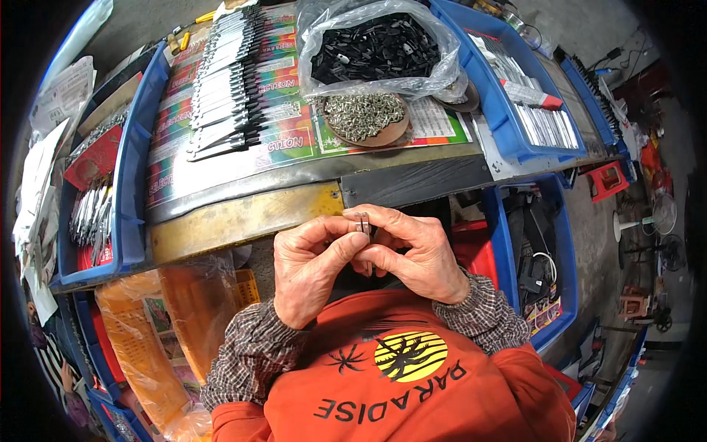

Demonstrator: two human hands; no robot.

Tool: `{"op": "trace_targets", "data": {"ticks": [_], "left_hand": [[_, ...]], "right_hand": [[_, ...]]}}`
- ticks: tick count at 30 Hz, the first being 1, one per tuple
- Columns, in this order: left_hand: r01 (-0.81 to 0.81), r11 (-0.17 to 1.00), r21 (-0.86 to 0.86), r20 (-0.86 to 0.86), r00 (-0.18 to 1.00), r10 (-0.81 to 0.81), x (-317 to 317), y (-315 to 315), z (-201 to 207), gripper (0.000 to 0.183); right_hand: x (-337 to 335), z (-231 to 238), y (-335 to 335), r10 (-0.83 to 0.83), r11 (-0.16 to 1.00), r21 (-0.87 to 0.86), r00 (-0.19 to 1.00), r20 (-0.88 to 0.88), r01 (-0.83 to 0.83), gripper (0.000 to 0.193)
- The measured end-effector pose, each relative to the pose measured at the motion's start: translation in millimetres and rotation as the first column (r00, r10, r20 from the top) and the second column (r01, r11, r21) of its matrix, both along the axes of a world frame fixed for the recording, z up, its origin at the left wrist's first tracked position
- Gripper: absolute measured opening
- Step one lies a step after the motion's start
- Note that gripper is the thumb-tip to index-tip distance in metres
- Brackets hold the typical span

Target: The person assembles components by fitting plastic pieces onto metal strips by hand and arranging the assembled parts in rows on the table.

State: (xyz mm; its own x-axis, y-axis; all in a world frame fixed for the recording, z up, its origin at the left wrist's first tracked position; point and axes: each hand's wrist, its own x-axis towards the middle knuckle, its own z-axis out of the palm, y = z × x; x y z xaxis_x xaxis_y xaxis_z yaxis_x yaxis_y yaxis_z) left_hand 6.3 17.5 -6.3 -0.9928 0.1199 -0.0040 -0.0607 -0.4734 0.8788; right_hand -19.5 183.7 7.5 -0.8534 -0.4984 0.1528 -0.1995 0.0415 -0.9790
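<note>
My left hand (305,265) and my right hand (416,247) meet just in front of the bench edge. Between their thumbs and fingertips they pinch a small, narrow silver metal piece (363,223). It stands roughly upright, with a dark slot down its middle; my fingers cover its lower part, so its exact kind cannot be made out. Beyond my hands, a heap of small shiny metal pins (361,114) lies on a round brown tray (398,135). Behind that, a clear plastic bag (448,55) holds many small black parts (372,48).
A long row of flat silver pieces with black ends (224,88) lies on the bench's printed sheet. Blue bins of metal pieces flank it at left (136,177) and right (545,152). Below the bench are an orange plastic-wrapped container (125,331) and another blue bin (563,258).
</note>
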Motion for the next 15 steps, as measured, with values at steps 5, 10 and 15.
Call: {"op": "trace_targets", "data": {"ticks": [5, 10, 15], "left_hand": [[-0.007, 1.000, 0.019, 0.002, 1.000, 0.007, -0.3, -0.9, -3.3, 0.009], [0.010, 1.000, 0.008, 0.011, 1.000, -0.010, -3.2, -0.2, -2.9, 0.009], [0.007, 1.000, 0.013, -0.004, 1.000, -0.007, -6.5, 0.5, -2.2, 0.009]], "right_hand": [[-0.5, 2.5, -0.5, 0.004, 1.000, 0.029, 1.000, 0.022, -0.005, 0.041], [-2.2, -1.8, -0.6, -0.006, 1.000, 0.021, 1.000, 0.028, 0.005, 0.043], [-3.8, -0.4, -1.1, -0.020, 1.000, 0.017, 1.000, 0.017, 0.020, 0.046]]}}
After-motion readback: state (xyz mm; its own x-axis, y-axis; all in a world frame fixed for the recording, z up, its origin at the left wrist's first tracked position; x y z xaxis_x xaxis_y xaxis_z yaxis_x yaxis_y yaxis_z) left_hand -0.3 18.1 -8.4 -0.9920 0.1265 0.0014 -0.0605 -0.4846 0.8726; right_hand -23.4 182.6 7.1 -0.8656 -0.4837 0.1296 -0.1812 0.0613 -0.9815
